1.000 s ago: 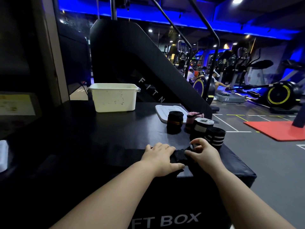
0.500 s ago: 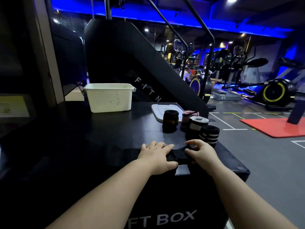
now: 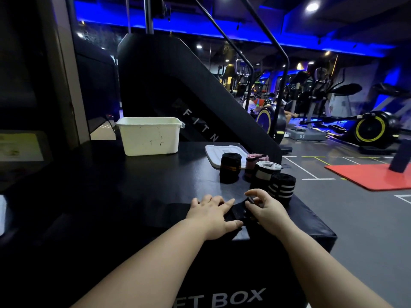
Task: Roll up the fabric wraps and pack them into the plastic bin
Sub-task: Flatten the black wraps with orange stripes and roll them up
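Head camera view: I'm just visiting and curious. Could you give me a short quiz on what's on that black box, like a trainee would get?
1. True or false: the lid sits on the plastic bin.
2. How many rolled wraps stand beside the lid? A two, B four, C six.
3. Which hand pinches the rolled end of the black wrap?
Key: 1 false, the lid lies flat on the black box, right of the open bin. 2 B. 3 the right hand; the left hand presses flat on the wrap.
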